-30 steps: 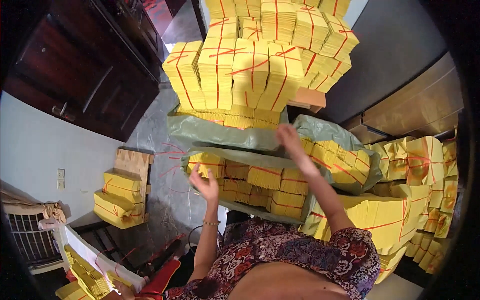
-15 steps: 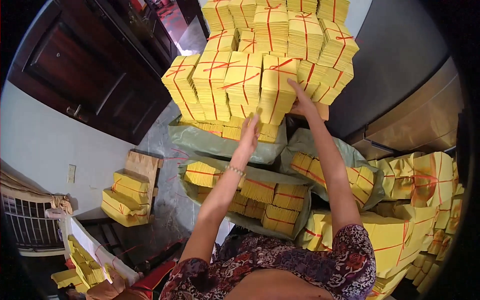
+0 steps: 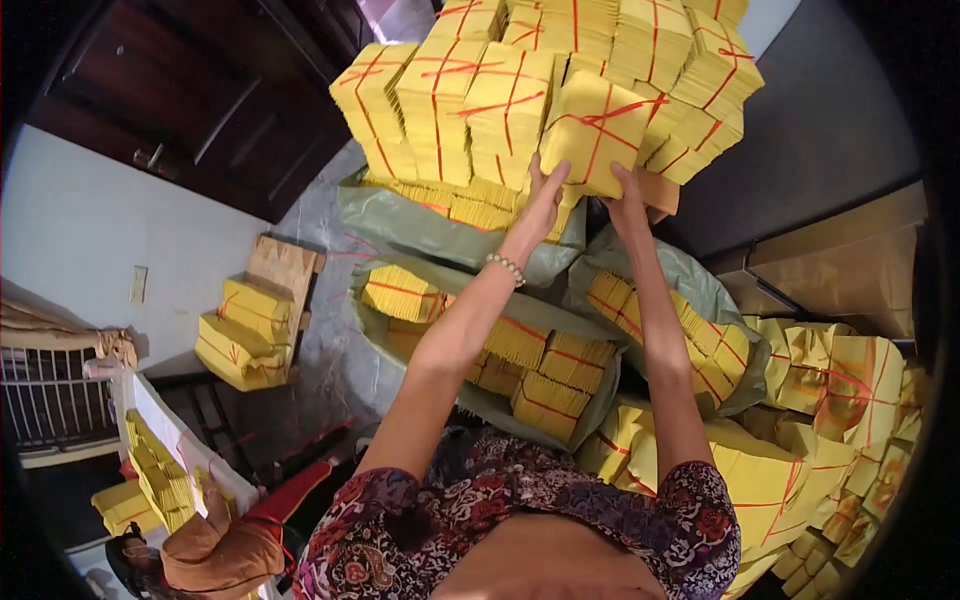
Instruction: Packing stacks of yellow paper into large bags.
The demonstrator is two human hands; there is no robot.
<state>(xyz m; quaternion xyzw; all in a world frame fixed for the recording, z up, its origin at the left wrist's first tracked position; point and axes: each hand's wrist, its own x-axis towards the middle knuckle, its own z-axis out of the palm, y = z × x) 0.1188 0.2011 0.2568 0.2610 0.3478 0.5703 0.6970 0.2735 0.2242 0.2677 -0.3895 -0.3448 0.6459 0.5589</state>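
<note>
A bundle of yellow paper (image 3: 588, 150) tied crosswise with red string is tilted toward me at the right end of the front row of a tall stack. My left hand (image 3: 543, 203) is closed on its lower left corner, thumb on the top face. At the lower right corner my right hand (image 3: 628, 205) grips it too, thumb on top and fingers hidden beneath. Close to its left side stands another tied bundle (image 3: 508, 100), with more tied bundles (image 3: 655, 45) piled behind. Below my hands lies a green sack (image 3: 430, 222) holding more yellow bundles.
Two more open green sacks, one in the middle (image 3: 375, 320) and one at the right (image 3: 690, 262), hold bundles. Large yellow bundles (image 3: 740, 490) crowd the lower right. On the left are a wooden board (image 3: 285, 265) with bundles, a dark door (image 3: 180, 90), and a person in an orange-brown cap (image 3: 220, 555).
My right hand has moved from the bundle's right side to its near lower corner. My left hand has closed on the other corner. The bundle has tipped toward me, and the view has shifted.
</note>
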